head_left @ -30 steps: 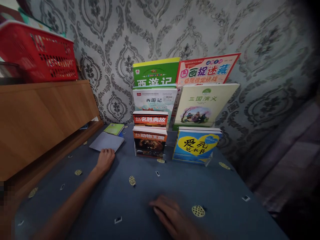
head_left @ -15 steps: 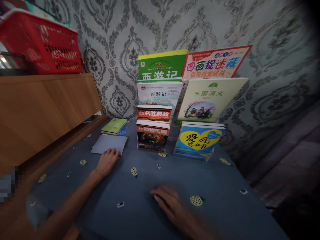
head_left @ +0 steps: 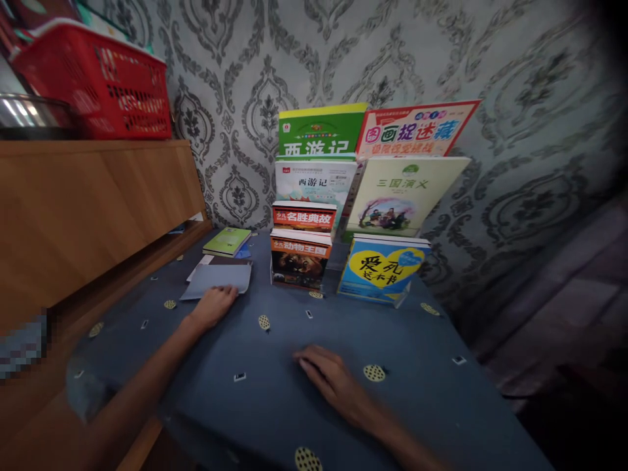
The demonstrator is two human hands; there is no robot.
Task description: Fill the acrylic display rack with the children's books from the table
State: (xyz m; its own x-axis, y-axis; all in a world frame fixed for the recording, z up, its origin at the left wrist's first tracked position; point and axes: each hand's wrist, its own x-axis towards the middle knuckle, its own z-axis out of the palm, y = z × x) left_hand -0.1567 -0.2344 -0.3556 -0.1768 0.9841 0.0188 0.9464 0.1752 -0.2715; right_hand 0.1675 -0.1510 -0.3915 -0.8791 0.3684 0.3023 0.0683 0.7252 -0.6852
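My left hand (head_left: 216,306) is closed on the near right corner of a thin pale grey booklet (head_left: 214,280), whose near edge is raised off the cloth. A dark strip (head_left: 223,260) shows behind the booklet's far edge; what it belongs to I cannot tell. Just beyond lies a small green book (head_left: 226,241) with a bit of blue under it. My right hand (head_left: 330,378) rests on the blue tablecloth (head_left: 275,405) nearer to me, fingers curled together, with nothing visible in them.
Two columns of books stand upright in clear holders at the back: an animal book (head_left: 300,261) in front on the left, a blue book with a yellow heart (head_left: 380,269) on the right. A wooden cabinet (head_left: 98,203) at the left carries a red basket (head_left: 105,85) and a metal bowl (head_left: 34,112).
The grey booklet's near side has risen and it has shifted, baring the dark strip behind it. My left hand stays at its corner. My right hand keeps its pose; the view has shifted slightly.
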